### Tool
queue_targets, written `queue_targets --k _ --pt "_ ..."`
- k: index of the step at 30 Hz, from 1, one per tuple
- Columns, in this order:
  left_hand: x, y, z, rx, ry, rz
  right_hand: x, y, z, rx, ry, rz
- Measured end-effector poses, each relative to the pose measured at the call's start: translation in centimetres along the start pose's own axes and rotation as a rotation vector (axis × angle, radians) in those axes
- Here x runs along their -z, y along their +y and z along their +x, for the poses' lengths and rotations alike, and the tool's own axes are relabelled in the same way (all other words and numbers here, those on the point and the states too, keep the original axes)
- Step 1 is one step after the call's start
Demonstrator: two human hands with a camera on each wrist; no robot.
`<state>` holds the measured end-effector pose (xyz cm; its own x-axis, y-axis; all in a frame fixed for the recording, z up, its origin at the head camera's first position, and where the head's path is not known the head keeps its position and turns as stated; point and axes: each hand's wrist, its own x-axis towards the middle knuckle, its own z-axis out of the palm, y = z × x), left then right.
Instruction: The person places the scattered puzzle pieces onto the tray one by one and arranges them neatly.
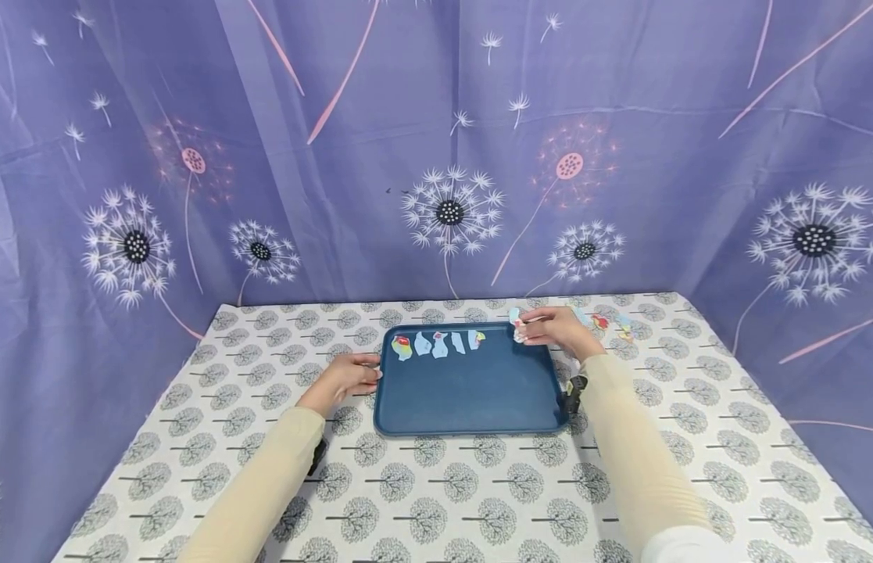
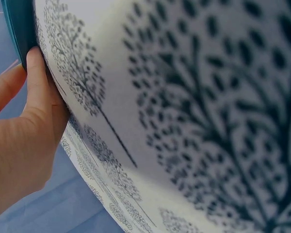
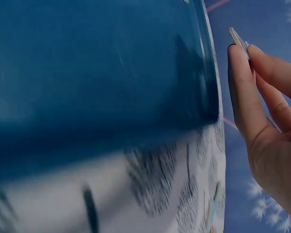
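Observation:
A dark blue rectangular tray [image 1: 471, 399] lies on the cloth-covered table. At its left edge, my left hand [image 1: 346, 378] holds the rim, with fingertips on the tray's side [image 2: 20, 29] in the left wrist view. Over the tray's far right corner, my right hand [image 1: 559, 328] pinches a small irregular printed paper piece [image 1: 515, 317] between thumb and fingers. That paper piece [image 3: 238, 39] appears nearly edge-on in the right wrist view. Several similar pieces, light blue with red and yellow patches, lie in a row along the tray's far side, among them a colourful piece [image 1: 402, 348] at the left.
More printed paper scraps [image 1: 601, 321] lie on the tablecloth [image 1: 429, 520] beyond the tray's right side, partly behind the right hand. Purple dandelion-print curtains [image 1: 352, 219] hang behind the table and along both sides.

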<state>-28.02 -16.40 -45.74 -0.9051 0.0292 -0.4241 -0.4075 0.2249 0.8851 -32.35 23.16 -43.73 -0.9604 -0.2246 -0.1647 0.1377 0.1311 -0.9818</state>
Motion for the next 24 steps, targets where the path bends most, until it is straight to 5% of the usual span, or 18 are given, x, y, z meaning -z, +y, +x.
queue_targets --k 15,24 --pt "0.1 -0.1 0.2 -0.011 -0.008 0.000 -2.9 1.5 1.5 -0.006 -0.034 -0.054" --pt "0.2 -0.1 0.3 -0.009 -0.013 -0.014 -3.5 1.3 1.6 -0.065 0.036 -0.235"
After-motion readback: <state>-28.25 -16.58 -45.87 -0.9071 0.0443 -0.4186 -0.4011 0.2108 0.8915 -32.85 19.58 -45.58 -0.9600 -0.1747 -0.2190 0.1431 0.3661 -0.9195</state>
